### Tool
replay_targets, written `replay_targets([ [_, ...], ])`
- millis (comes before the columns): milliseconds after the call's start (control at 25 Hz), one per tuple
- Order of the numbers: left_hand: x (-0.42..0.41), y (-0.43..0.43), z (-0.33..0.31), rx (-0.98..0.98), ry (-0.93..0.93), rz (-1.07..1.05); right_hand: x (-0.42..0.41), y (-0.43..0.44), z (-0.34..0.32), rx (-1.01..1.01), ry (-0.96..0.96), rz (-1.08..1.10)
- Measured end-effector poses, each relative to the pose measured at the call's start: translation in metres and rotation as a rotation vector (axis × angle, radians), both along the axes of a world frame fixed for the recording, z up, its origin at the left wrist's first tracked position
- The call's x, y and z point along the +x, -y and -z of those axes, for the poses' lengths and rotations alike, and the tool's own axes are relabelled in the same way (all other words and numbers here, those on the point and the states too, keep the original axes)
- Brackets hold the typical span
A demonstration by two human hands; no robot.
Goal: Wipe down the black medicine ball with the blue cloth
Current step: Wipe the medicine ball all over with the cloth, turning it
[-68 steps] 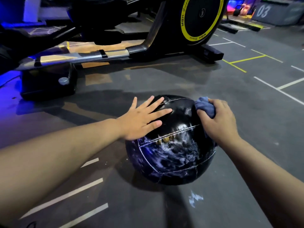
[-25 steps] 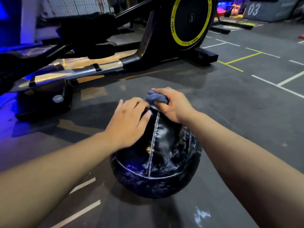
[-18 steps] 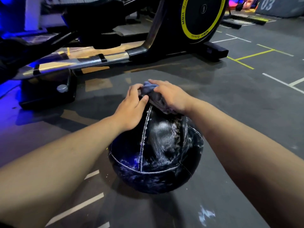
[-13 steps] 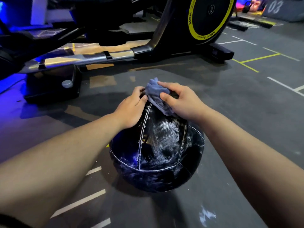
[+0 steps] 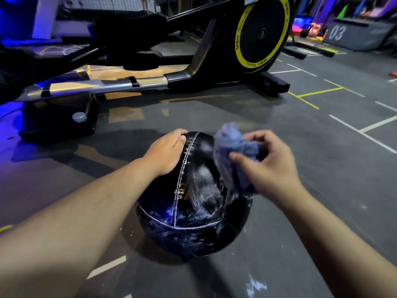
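Note:
The black medicine ball [image 5: 193, 214] with white stitched seams rests on the grey gym floor, its surface streaked with white smears. My left hand [image 5: 165, 152] lies on the ball's upper left, fingers curled over the top by a seam. My right hand [image 5: 266, 162] grips the crumpled blue cloth [image 5: 234, 153] at the ball's upper right. The cloth looks blurred, and I cannot tell whether it touches the ball.
A black exercise machine with a yellow-rimmed flywheel [image 5: 262, 33] and a long silver rail [image 5: 96, 87] stands just behind the ball. A grey box marked 03 [image 5: 352, 35] sits far right. White and yellow lines [image 5: 365, 130] mark the floor.
My right hand has carried the cloth from the ball's top towards its right side. My left hand has stayed on the ball's upper left.

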State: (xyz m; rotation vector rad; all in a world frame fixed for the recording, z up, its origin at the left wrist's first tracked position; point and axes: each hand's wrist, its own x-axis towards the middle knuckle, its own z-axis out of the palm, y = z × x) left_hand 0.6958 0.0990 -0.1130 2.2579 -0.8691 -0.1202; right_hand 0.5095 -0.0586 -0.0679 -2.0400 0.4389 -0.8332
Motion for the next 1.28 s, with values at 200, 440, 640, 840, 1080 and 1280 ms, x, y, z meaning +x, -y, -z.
replay_targets([
  [200,0.002,0.001,0.000,-0.001,0.011,-0.001,0.033,0.021,-0.012,-0.584,-0.075,-0.103],
  [440,0.003,-0.001,0.004,-0.011,0.004,-0.030,0.029,0.006,-0.002,0.001,-0.131,-0.326],
  [640,-0.002,0.004,0.003,-0.001,0.005,-0.033,0.058,0.019,0.014,-0.275,-0.454,-0.278],
  [840,0.000,0.004,0.002,0.020,-0.003,-0.043,0.060,0.008,0.039,-0.247,-0.179,-0.209],
  [1080,0.000,0.015,0.002,0.047,0.005,-0.009,-0.017,-0.055,0.106,-0.616,0.073,-0.037],
  [1280,-0.014,0.017,-0.001,0.049,0.001,0.025,-0.038,-0.074,0.130,-0.708,0.096,-0.006],
])
